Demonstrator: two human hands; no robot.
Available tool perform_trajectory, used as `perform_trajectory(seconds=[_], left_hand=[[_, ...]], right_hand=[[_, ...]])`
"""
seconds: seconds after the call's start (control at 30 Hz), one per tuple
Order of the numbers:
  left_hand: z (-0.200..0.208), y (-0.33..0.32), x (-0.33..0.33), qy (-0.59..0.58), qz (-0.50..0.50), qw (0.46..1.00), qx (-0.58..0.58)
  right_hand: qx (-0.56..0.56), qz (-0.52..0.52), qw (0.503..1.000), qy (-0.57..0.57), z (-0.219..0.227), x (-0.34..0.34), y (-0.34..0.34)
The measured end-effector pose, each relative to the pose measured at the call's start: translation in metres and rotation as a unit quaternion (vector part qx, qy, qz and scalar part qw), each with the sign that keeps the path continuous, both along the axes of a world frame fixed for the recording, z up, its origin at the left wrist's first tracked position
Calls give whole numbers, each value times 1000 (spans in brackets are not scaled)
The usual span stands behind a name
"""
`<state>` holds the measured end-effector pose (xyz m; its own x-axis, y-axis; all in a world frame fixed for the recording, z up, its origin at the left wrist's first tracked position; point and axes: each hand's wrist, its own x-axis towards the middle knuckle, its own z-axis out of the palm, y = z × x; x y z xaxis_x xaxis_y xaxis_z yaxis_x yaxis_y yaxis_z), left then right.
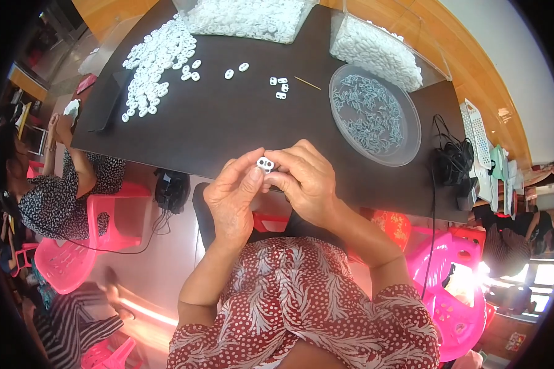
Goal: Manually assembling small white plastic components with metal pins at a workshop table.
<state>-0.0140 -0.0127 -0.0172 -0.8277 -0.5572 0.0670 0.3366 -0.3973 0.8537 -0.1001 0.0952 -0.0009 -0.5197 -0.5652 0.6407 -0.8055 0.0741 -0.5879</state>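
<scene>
Near the front edge of the dark table, a small white two-hole cord lock (265, 164) is pinched between both my hands. My left hand (235, 186) is closed, thumb and fingertips on its left side. My right hand (305, 177) grips it from the right with thumb and forefinger. The fingers partly cover its lower part. Farther off lie several assembled-looking small white pieces (281, 95) beside a thin yellowish stick (308, 83). Two oval white pieces with holes (229, 74) sit apart from a spread-out pile of similar ones (151, 64) at the left.
A round clear tub (336, 111) of small metal springs stands at the right. Two clear bins of white parts, one at the back (289, 38) and one at back right (431, 75), line the far side. Black cables (452, 154) lie by the right edge. Another person (61, 190) sits at the left.
</scene>
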Motion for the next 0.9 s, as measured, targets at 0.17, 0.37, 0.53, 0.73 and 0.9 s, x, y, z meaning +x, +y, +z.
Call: perform_trajectory(seconds=[0.17, 0.37, 0.53, 0.73, 0.9], left_hand=[[-2, -2, 0, 6, -9, 1000, -22], [3, -2, 2, 14, -19, 1000, 2], [1, 1, 1, 51, 23, 998, -30], [-4, 3, 2, 59, 26, 997, -44], [-4, 8, 1, 60, 43, 997, -35]], right_hand=[[-25, -13, 999, -24, 0, 3, -1], [-33, 12, 999, -31, 1, 4, 2], [-44, 7, 999, -28, 3, 8, 2], [-85, 5, 996, -5, 1, 10, 0], [-84, 3, 996, 3, -2, 10, 0]])
